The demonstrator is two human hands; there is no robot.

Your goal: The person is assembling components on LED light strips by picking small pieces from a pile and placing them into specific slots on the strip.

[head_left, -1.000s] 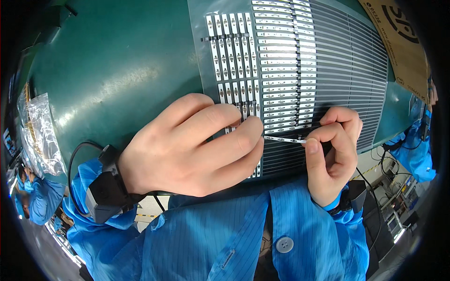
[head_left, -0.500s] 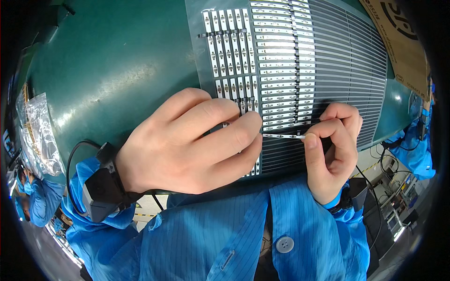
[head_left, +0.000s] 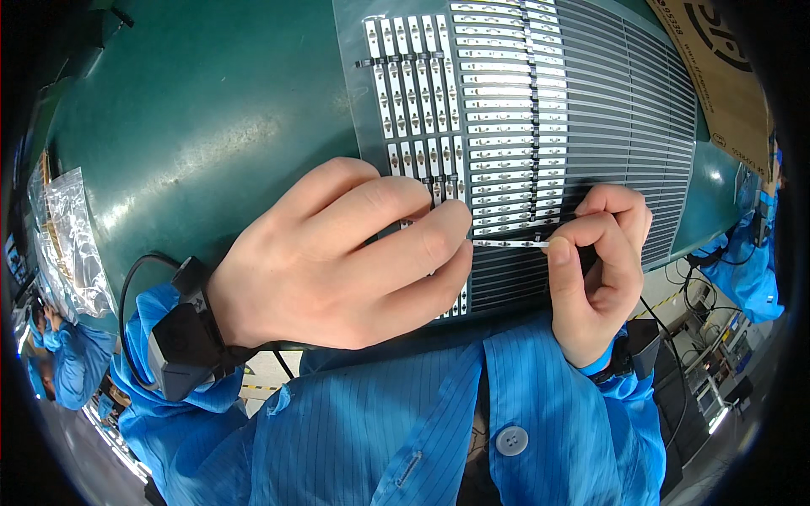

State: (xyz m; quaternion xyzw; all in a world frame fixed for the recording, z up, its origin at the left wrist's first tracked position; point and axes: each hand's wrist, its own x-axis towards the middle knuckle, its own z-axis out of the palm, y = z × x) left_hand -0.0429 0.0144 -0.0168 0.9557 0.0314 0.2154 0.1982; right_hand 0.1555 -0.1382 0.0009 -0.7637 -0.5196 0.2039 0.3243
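Note:
A thin white strip (head_left: pixel 510 244) with small dark parts along it runs between my two hands. My right hand (head_left: pixel 603 270) is closed, pinching the strip's right end between thumb and index finger. My left hand (head_left: pixel 346 253) is curled with its fingers bent; the strip's left end meets them, and the thumb and fingertips are hidden. Beneath both hands lies a dark grooved sheet (head_left: pixel 624 101). Similar white strips (head_left: pixel 510 139) sit on it in a stack of crosswise rows, just above the held one. Upright strips (head_left: pixel 422 93) stand in columns on the left part, partly covered by my left hand.
The sheet rests on a green table (head_left: pixel 211 93). A brown cardboard box (head_left: pixel 726 93) is at the far right, overlapping the sheet's corner. A clear plastic bag (head_left: pixel 72 236) lies at the left edge. Other people in blue sleeves (head_left: pixel 751 261) show at both sides.
Both hands stay in almost the same place. The strip between them has shifted very slightly upward, with its right end a little higher.

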